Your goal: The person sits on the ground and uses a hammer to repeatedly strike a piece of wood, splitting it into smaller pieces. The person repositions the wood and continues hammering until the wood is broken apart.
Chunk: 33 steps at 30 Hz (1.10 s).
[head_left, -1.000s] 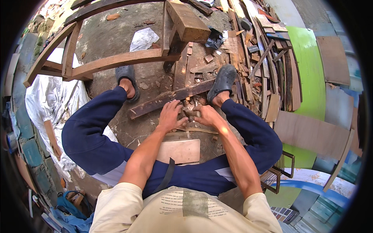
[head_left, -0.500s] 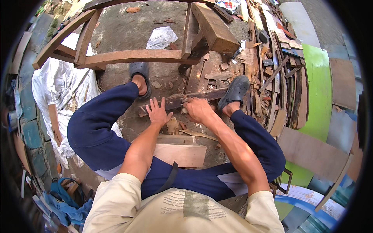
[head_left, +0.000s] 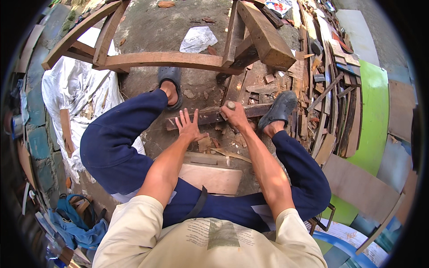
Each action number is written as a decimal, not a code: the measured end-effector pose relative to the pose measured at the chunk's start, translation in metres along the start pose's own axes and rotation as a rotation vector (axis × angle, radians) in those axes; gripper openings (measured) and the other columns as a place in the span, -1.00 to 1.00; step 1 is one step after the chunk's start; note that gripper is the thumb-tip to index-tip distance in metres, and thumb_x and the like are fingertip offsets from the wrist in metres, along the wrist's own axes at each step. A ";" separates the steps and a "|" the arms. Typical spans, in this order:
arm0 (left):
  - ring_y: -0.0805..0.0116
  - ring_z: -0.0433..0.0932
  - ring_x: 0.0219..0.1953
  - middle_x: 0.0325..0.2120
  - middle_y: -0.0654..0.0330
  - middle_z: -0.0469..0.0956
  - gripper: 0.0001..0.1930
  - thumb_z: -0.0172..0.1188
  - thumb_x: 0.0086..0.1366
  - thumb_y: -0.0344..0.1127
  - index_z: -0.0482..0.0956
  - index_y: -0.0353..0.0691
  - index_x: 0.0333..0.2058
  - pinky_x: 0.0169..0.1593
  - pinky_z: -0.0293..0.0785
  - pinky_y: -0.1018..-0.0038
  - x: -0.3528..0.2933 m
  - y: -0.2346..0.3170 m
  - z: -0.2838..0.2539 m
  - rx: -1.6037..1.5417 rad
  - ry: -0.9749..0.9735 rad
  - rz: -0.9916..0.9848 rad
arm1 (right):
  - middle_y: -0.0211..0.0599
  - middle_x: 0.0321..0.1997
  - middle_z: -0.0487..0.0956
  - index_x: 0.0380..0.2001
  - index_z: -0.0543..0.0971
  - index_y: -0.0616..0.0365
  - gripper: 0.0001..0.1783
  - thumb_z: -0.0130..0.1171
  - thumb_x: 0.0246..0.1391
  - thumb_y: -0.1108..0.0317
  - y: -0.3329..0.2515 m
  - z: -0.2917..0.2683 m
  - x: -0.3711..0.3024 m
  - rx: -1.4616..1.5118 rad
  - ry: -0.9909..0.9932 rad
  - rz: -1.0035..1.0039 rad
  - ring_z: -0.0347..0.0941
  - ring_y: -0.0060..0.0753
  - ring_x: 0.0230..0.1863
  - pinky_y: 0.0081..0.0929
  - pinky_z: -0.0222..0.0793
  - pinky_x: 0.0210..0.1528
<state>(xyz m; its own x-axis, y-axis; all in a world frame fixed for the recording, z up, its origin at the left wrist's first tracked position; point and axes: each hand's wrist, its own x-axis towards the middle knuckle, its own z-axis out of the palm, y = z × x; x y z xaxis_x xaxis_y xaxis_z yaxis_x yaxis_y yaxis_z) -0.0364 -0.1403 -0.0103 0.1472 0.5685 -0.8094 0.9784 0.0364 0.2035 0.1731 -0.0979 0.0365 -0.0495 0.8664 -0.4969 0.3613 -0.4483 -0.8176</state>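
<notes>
A dark, weathered length of timber (head_left: pixel 208 117) lies across the ground between my feet. My left hand (head_left: pixel 190 128) is spread out at its left end, fingertips against or just over the wood. My right hand (head_left: pixel 235 117) is closed in a fist at the timber's middle, around a tool handle (head_left: pixel 231 105) whose round, tan end sticks out at the top. The rest of that tool is hidden by the hand. Against the timber's right end rests my right clog (head_left: pixel 281 107). Wood chips and small offcuts (head_left: pixel 205 144) lie just nearer than the timber.
Ahead stands a wooden frame (head_left: pixel 165 59) with a thick post (head_left: pixel 266 38). Scrap boards (head_left: pixel 330 98) pile up on the right beside a green panel (head_left: pixel 373 107). White sheeting (head_left: pixel 82 96) lies at the left. A low plywood piece (head_left: pixel 210 178) sits between my legs.
My right hand has lifted and turned, and the handle end now shows above the fist. My left hand stays spread at the timber's left end. The whole view has shifted slightly.
</notes>
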 end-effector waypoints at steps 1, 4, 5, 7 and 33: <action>-0.28 -0.65 0.49 0.46 -0.24 -0.61 0.39 0.30 0.00 0.50 -0.52 0.09 0.48 0.41 -0.54 -0.28 0.002 -0.004 0.003 -0.006 0.001 -0.003 | -0.44 -0.62 0.51 -0.56 0.56 0.24 -0.77 0.21 0.05 0.30 -0.004 0.005 0.000 -0.002 0.042 0.004 0.38 -0.58 -0.52 -0.46 0.29 -0.40; -0.28 -0.71 0.47 0.44 -0.25 -0.68 0.43 0.28 -0.03 0.55 -0.57 0.08 0.47 0.39 -0.59 -0.30 0.008 -0.011 0.010 -0.020 -0.015 -0.007 | -0.47 -0.70 0.44 -0.68 0.45 0.18 -0.70 0.17 0.09 0.35 -0.006 0.013 0.002 0.109 0.120 0.045 0.33 -0.60 -0.65 -0.51 0.19 -0.57; -0.29 -0.71 0.47 0.44 -0.26 -0.68 0.43 0.28 -0.03 0.55 -0.58 0.08 0.47 0.39 -0.60 -0.30 0.010 -0.010 0.010 -0.017 -0.024 -0.011 | -0.47 -0.70 0.44 -0.68 0.45 0.17 -0.70 0.17 0.10 0.34 0.001 0.013 0.004 0.144 0.139 0.085 0.33 -0.59 -0.65 -0.50 0.20 -0.57; -0.31 -0.72 0.46 0.44 -0.27 -0.68 0.44 0.28 -0.04 0.56 -0.58 0.08 0.47 0.39 -0.60 -0.31 0.011 -0.010 0.011 -0.009 -0.046 -0.022 | -0.46 -0.71 0.44 -0.69 0.44 0.16 -0.68 0.17 0.11 0.33 0.007 0.015 0.004 0.214 0.175 0.168 0.33 -0.57 -0.66 -0.49 0.20 -0.57; -0.31 -0.76 0.45 0.42 -0.29 -0.72 0.45 0.27 -0.03 0.57 -0.62 0.05 0.46 0.37 -0.64 -0.32 0.014 -0.002 0.005 0.051 -0.094 -0.073 | -0.49 -0.63 0.46 -0.57 0.53 0.22 -0.76 0.22 0.10 0.32 -0.016 0.030 -0.021 0.180 0.185 0.010 0.33 -0.64 -0.55 -0.50 0.23 -0.46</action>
<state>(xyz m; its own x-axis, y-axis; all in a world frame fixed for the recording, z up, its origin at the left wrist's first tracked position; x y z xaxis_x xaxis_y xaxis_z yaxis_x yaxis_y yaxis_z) -0.0355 -0.1368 -0.0252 0.0861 0.4867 -0.8693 0.9927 0.0319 0.1162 0.1399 -0.1153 0.0514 0.1305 0.8798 -0.4571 0.1886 -0.4746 -0.8597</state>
